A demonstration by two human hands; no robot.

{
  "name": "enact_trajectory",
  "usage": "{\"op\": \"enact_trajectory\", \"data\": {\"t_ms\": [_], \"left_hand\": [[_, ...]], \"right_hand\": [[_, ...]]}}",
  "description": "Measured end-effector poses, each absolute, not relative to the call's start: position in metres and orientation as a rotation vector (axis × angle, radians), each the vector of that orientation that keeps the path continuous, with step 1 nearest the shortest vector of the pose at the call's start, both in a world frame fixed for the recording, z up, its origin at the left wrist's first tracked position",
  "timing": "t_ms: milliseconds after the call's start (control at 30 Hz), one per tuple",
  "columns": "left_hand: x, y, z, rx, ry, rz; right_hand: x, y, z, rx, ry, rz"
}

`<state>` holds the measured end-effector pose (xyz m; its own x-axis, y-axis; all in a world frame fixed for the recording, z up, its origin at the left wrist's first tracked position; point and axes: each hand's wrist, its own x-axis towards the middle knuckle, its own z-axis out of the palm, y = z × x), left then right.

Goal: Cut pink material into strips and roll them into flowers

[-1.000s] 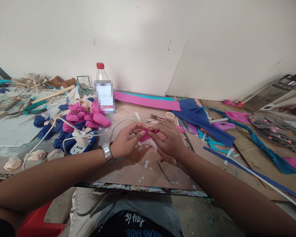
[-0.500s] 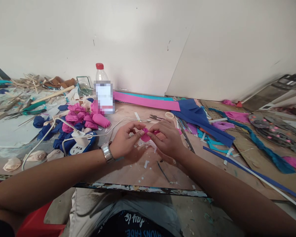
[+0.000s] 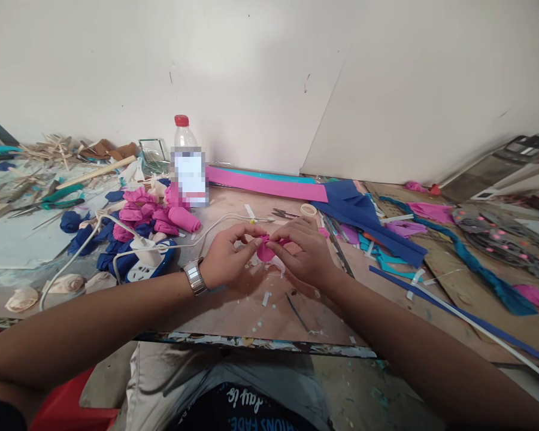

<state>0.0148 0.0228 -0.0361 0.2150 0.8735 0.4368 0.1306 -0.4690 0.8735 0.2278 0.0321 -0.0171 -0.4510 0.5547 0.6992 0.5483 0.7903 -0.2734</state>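
Note:
Between my two hands is a small pink crepe paper flower [image 3: 265, 252], gathered at the top with a rounded petal hanging down. My left hand [image 3: 228, 254] pinches its left side between thumb and fingers. From the right, my right hand [image 3: 309, 256] grips the same paper, its thumb pressed near the middle; a pink end shows past its fingers. Whitish scraps [image 3: 276, 264] lie beneath the flower. Beyond my hands are scissors [image 3: 285, 214] and a tape roll [image 3: 308, 209].
Pink and blue crepe paper flowers [image 3: 139, 206] are heaped at left beside a power strip [image 3: 146, 269] with a white cable. A red-capped bottle [image 3: 184, 133] stands behind a phone [image 3: 190, 176]. Pink [image 3: 269, 184] and blue strips [image 3: 368, 224] lie at the back and right.
The pink paper has turned between my fingers: its crinkled top faced me before, and now a smooth rounded petal shows. My hands have barely shifted.

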Motion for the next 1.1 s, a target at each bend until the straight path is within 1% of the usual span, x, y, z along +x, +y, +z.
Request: {"op": "enact_trajectory", "data": {"t_ms": [467, 767, 1100], "left_hand": [[0.0131, 0.0195, -0.0355, 1.852, 0.930, 1.232], [0.0149, 0.0221, -0.0379, 1.741, 0.846, 1.322], [0.0171, 0.0222, -0.0410, 1.605, 0.756, 1.257]], "right_hand": [[0.2278, 0.0339, -0.0214, -0.839, -2.115, 0.060], [0.2273, 0.0323, -0.0184, -0.800, -2.131, 0.035], [0.2268, 0.0323, -0.0186, -0.809, -2.111, 0.043]]}}
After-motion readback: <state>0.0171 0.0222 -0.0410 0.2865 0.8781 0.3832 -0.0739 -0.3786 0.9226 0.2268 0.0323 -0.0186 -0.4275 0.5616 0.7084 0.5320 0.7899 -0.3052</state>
